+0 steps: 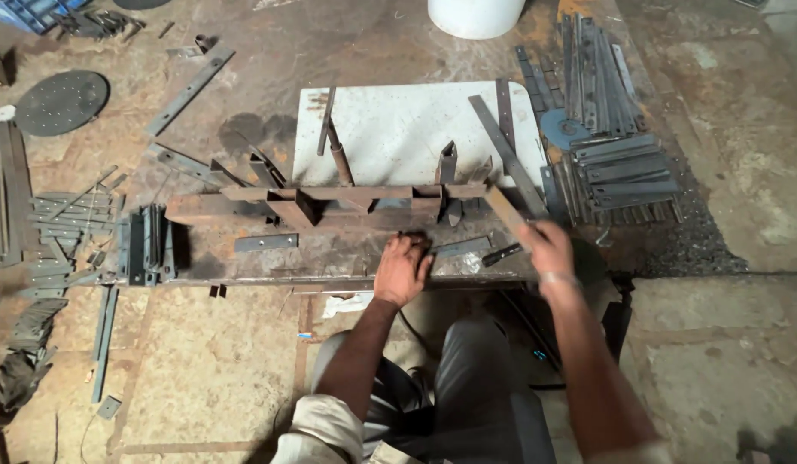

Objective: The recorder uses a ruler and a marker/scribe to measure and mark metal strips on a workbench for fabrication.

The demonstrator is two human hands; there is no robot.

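Holding a flat strip beside the welded frame

Gripping one end of a flat steel strip (507,210), the right hand (549,249) is closed and angles it up toward the rusty frame (330,204). The left hand (402,268) presses palm down, fingers curled, on the worktable (270,258) just below that frame, probably to steady the body.

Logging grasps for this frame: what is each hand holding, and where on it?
Right hand holds a flat metal strip by its near end. Left hand lies palm-down on the workbench; whether it grips anything cannot be told.
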